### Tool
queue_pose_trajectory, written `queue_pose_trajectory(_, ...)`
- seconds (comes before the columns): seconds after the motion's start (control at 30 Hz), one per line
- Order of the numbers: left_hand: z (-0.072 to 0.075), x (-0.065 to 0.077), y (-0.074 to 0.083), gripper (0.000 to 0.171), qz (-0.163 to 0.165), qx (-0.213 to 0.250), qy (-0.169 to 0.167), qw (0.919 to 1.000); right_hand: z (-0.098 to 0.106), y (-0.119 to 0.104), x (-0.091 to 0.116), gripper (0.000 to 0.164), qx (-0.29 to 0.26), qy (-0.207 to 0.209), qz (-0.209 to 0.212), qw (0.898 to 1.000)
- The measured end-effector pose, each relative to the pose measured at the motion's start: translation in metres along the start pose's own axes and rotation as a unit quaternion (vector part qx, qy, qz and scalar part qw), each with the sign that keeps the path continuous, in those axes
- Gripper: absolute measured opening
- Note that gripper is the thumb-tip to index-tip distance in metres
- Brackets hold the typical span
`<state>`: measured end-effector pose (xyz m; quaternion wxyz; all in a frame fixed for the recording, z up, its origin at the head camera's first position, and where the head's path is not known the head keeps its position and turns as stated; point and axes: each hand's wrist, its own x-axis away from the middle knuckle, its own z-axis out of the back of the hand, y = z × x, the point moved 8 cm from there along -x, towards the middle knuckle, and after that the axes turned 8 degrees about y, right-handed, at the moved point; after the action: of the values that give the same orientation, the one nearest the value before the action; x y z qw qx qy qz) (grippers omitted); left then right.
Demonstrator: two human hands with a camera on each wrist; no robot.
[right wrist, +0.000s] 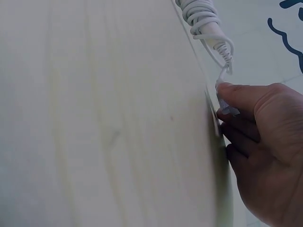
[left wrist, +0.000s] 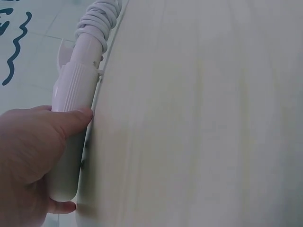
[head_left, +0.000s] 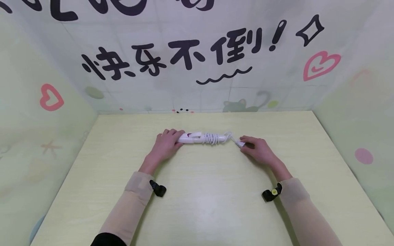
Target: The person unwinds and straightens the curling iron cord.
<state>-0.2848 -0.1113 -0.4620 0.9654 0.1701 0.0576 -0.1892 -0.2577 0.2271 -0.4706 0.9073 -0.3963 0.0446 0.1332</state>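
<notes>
A white curling iron (head_left: 197, 138) lies crosswise near the back of the table, its white cord (head_left: 211, 138) wound in several loops round the narrower right part. My left hand (head_left: 165, 145) grips the thicker left end, with the thumb (left wrist: 78, 118) along its side in the left wrist view. A small lever (left wrist: 63, 56) sticks out beside the coils. Off the right end runs a short length of cord to the plug (head_left: 240, 144), which my right hand (head_left: 260, 150) pinches between thumb and fingers. In the right wrist view the plug (right wrist: 227, 106) is partly hidden by the fingers.
The pale wooden table (head_left: 200, 191) meets a printed backdrop (head_left: 184, 95) behind the curling iron, with more printed walls at both sides. Black wrist cameras (head_left: 158, 188) are strapped at both sleeve cuffs.
</notes>
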Motion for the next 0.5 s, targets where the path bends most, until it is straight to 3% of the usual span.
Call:
queue_pose_trajectory(0.2,0.002,0.006,0.001,0.052,-0.007,0.015,0.004,0.9998,0.003,0.003,0.004,0.034,-0.043,0.001,-0.033,0.999)
queue_pose_trajectory(0.37,0.015,0.008,0.005,0.051,-0.018,0.030,0.023,0.9991,0.009,0.001,0.006,0.034,-0.093,0.011,-0.053,0.994)
queue_pose_trajectory(0.5,0.024,0.009,0.008,0.050,-0.035,0.015,0.030,0.9988,0.010,0.003,0.007,0.037,-0.141,0.016,-0.080,0.987)
